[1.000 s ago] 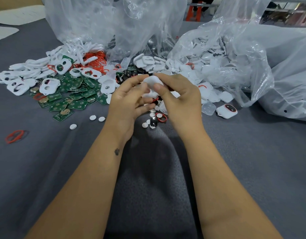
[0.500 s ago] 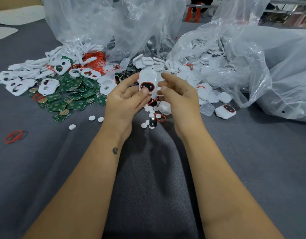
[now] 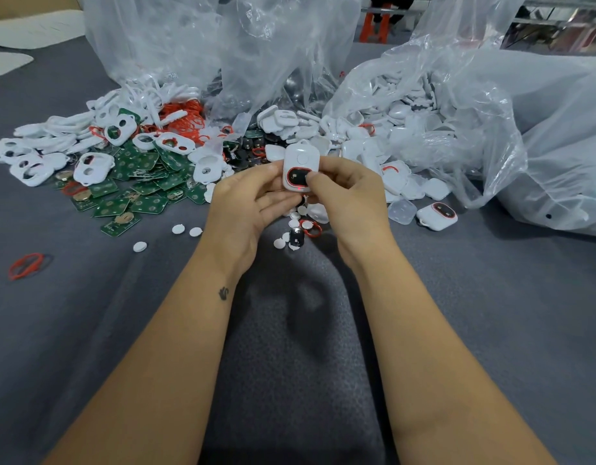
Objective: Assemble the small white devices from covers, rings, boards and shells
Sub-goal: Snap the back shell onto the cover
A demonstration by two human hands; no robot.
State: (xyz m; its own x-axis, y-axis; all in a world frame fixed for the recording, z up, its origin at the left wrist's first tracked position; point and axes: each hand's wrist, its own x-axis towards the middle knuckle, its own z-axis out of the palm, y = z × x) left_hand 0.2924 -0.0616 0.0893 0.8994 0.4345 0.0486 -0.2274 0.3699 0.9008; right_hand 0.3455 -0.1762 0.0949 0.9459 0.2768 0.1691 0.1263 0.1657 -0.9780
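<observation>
Holding one small white device [image 3: 301, 168] up between both hands, the person has it face-on above the grey table [image 3: 88, 347], just short of the parts heap. The left hand [image 3: 246, 204] pinches its left edge with the thumb on top and the fingers curled beneath; the right hand [image 3: 347, 193] pinches the right edge, its thumb laid over the dark window inside the red ring at the lower half of the face. A round white button shows in the upper half, and a small red dot shows at the bottom rim, possibly a light. By my reading this is the closing step for this unit: cover, ring, board and shell look joined, and the thumb seems to be seating or testing the window.

From the hands, the green boards [image 3: 135, 182] lie at ten o'clock with white covers [image 3: 88, 167] on top, the loose red rings [image 3: 185, 124] at eleven, and the shells spill from a clear plastic bag [image 3: 440, 105] at one to two o'clock. One finished device [image 3: 436, 216] rests at three o'clock beside a clear square cap [image 3: 402, 211].

Next, I judge, comes an even squeeze round the seam, then setting this unit beside the finished one and reaching to ten o'clock for a fresh cover. Small white discs [image 3: 140, 246] and a stray red ring [image 3: 24, 266] lie scattered at eight to nine o'clock.
</observation>
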